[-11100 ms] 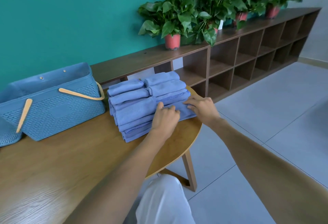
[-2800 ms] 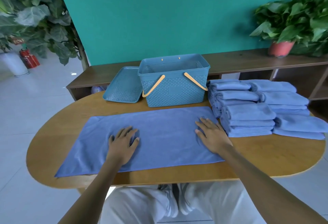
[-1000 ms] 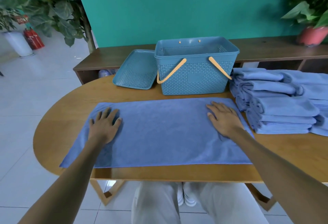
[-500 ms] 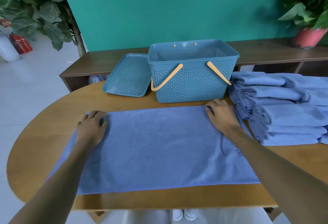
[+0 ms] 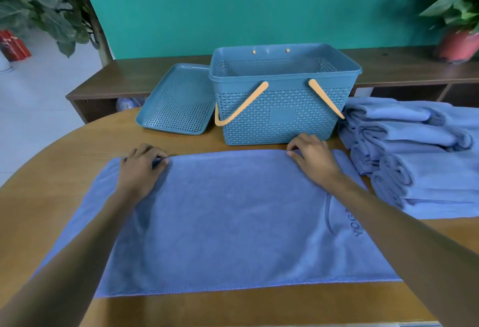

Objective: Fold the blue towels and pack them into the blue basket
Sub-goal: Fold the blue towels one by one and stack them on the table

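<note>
A blue towel lies spread flat on the wooden table in front of me. My left hand pinches the towel's far edge near its left end, fingers curled on the cloth. My right hand pinches the same far edge near its right end. Just behind the towel stands the blue basket with tan handles, open at the top with nothing visible inside. A pile of blue towels sits to the right of the basket.
The basket's blue lid leans flat to the left of the basket. A low brown shelf runs along the teal wall behind the table. Potted plants stand at the far right and far left.
Both hands slid from flat on the towel's middle up to its far edge and curled their fingers onto it. The view tilted closer to the table.
</note>
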